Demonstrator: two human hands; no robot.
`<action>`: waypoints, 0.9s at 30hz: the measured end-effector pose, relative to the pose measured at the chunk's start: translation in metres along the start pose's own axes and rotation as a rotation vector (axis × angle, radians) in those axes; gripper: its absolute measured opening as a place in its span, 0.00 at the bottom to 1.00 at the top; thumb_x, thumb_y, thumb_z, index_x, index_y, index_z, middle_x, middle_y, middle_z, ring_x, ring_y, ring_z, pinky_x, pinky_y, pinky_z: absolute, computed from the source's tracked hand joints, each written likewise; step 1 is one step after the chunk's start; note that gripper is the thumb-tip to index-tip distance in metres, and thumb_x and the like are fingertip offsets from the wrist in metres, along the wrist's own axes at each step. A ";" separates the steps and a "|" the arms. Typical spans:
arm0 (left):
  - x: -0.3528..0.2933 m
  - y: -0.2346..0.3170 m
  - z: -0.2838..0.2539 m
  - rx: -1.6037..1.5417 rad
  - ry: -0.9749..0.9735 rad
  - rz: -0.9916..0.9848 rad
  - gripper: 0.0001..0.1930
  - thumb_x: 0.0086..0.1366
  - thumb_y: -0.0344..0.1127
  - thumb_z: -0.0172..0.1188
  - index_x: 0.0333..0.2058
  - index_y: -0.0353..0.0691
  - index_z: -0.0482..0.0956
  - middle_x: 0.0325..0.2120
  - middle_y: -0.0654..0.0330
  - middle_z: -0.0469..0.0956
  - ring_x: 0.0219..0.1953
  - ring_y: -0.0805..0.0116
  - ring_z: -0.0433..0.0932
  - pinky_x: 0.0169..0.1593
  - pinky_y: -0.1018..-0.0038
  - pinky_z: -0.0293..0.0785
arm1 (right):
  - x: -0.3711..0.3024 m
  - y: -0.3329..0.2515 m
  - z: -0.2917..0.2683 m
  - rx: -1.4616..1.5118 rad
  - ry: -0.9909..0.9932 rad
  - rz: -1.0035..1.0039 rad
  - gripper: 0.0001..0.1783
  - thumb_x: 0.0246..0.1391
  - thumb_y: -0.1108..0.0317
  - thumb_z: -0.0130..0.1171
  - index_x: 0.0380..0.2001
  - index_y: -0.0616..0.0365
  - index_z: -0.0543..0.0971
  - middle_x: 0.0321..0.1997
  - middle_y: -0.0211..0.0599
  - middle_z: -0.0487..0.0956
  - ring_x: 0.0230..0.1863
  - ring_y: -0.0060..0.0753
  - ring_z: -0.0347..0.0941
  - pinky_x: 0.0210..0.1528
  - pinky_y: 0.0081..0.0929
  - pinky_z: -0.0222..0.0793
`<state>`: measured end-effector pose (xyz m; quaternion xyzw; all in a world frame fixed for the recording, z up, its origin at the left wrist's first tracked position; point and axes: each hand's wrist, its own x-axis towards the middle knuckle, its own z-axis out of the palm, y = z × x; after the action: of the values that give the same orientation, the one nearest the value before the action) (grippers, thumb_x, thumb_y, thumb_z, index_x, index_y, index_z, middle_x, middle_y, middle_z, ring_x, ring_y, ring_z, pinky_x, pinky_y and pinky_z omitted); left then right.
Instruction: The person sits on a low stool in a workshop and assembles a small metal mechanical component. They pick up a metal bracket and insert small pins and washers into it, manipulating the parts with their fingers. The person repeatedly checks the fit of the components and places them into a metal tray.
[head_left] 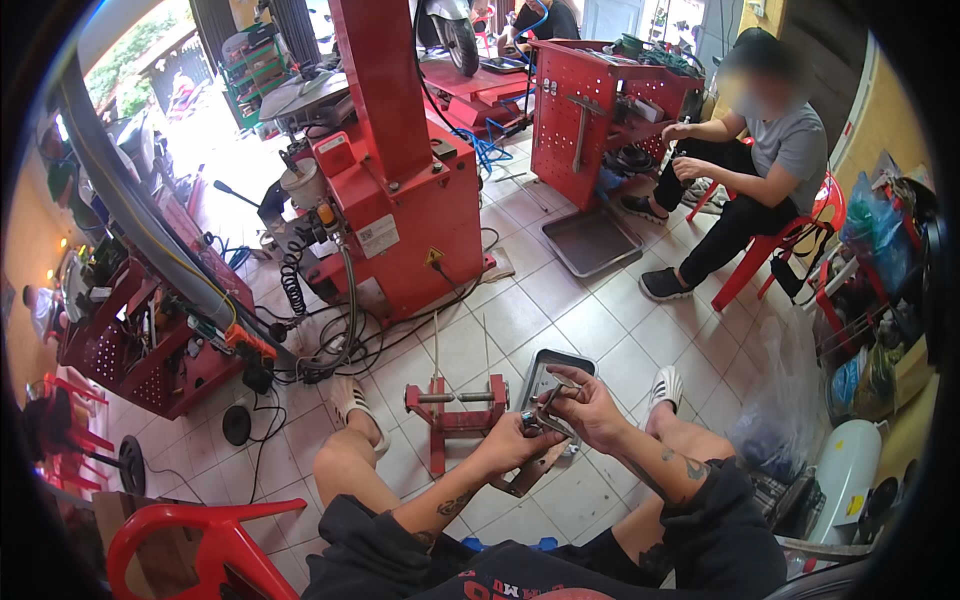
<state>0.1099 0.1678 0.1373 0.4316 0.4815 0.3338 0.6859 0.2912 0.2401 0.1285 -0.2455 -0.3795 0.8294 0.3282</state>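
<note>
Over the floor between my knees, my left hand (pixel 512 445) and my right hand (pixel 592 412) are close together, fingers bent around a small shiny metal part (pixel 549 408). Its exact kind is hard to make out, and my fingers cover much of it. A flat brownish piece (pixel 537 470) shows just below my left hand; whether it is joined to the metal part I cannot tell. Behind my hands a grey metal tray (pixel 535 372) lies on the tiles, partly hidden. To its left stands a low red metal stand (pixel 437 428) with a horizontal shaft (pixel 437 397) across its top.
A tall red machine (pixel 420 220) with hoses and cables stands ahead. Beyond it are a perforated red tool cart (pixel 570 120) and a dark drip tray (pixel 592 240). A person (pixel 780 150) sits at right. A red chair (pixel 200 545) is at near left, a white tank (pixel 846 480) at right.
</note>
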 end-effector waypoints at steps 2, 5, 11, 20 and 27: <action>0.004 -0.007 -0.003 0.035 -0.034 0.010 0.10 0.62 0.36 0.68 0.38 0.36 0.82 0.29 0.65 0.82 0.31 0.82 0.75 0.35 0.79 0.71 | 0.003 0.004 -0.002 -0.089 0.019 -0.039 0.34 0.56 0.80 0.61 0.65 0.57 0.63 0.52 0.44 0.78 0.46 0.29 0.78 0.53 0.24 0.74; 0.000 -0.008 0.004 -0.055 -0.012 0.089 0.12 0.62 0.40 0.68 0.35 0.37 0.82 0.25 0.67 0.81 0.27 0.82 0.75 0.30 0.79 0.70 | 0.000 0.001 0.007 -0.080 -0.033 -0.015 0.36 0.55 0.81 0.61 0.66 0.57 0.63 0.51 0.44 0.78 0.45 0.28 0.77 0.53 0.24 0.74; 0.003 -0.009 -0.003 0.005 0.008 0.020 0.11 0.61 0.38 0.69 0.36 0.36 0.82 0.28 0.67 0.82 0.30 0.83 0.73 0.35 0.79 0.70 | -0.002 -0.012 0.021 0.008 0.050 0.051 0.42 0.51 0.81 0.65 0.68 0.56 0.60 0.50 0.44 0.79 0.44 0.28 0.78 0.52 0.23 0.74; 0.005 -0.013 0.003 0.011 -0.025 0.004 0.11 0.62 0.39 0.68 0.36 0.38 0.82 0.26 0.67 0.81 0.28 0.82 0.75 0.32 0.78 0.70 | -0.001 -0.010 0.017 -0.168 -0.007 -0.039 0.46 0.52 0.81 0.63 0.71 0.55 0.52 0.50 0.48 0.79 0.55 0.34 0.75 0.60 0.34 0.71; 0.007 -0.016 0.002 -0.002 0.013 -0.004 0.13 0.62 0.40 0.68 0.37 0.36 0.82 0.28 0.65 0.82 0.29 0.81 0.75 0.34 0.79 0.70 | -0.002 -0.024 0.016 -0.154 0.039 0.096 0.45 0.51 0.81 0.64 0.69 0.58 0.55 0.49 0.49 0.79 0.51 0.32 0.77 0.54 0.28 0.74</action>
<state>0.1144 0.1673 0.1206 0.4277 0.4865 0.3360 0.6838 0.2912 0.2429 0.1570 -0.3041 -0.4235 0.8076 0.2756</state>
